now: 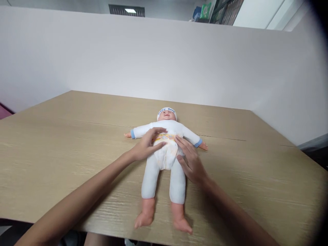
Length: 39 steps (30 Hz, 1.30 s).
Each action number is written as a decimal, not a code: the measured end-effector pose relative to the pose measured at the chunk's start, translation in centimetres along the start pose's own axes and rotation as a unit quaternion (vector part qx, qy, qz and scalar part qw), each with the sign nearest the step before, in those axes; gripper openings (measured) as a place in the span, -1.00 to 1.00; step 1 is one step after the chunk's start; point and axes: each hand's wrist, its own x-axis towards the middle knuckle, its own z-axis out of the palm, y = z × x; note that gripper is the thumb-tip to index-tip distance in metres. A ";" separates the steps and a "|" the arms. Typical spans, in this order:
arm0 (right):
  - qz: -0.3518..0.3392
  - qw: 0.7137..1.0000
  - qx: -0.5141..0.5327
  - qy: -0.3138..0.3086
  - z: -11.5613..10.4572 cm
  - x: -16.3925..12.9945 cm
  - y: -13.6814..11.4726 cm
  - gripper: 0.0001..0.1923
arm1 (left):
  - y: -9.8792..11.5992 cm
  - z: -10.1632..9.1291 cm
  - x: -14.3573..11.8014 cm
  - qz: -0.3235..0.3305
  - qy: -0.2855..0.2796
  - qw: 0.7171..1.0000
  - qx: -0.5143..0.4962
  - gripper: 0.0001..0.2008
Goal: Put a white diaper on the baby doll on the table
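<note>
A baby doll [176,127] in a white suit with blue cuffs lies on its back, its head away from me and its bare feet near the table's front edge. Its white cap has blue lettering. Around its hips, over the suit, is a white diaper [166,159] with a yellow and orange patterned waistband. My left hand [148,144] rests on the doll's left-of-view side at the waist, thumb and fingers apart. On the opposite side, my right hand [191,160] lies against the diaper's edge, fingers stretched out. Neither hand is closed around anything.
The doll lies on a wood-grain table [77,136] with thin seams across it. A white partition [128,58] rises behind the far edge and along the right. Over its top, a green package [205,11] shows in the background.
</note>
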 end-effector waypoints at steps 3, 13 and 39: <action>-0.005 1.000 -0.021 0.016 -0.4 0.4 0.0 -0.43 | -2.1 -1.5 -3.1 -0.037 0.068 0.996 0.044 -0.45; 0.037 0.998 -0.044 0.002 0.4 7.4 -5.4 -0.69 | -3.2 -2.4 -5.6 -0.118 0.047 0.972 0.197 -0.49; 0.048 0.983 0.020 -0.178 -0.6 13.0 -4.6 -0.56 | -2.7 -2.8 -6.3 -0.230 -0.025 0.936 0.265 -0.46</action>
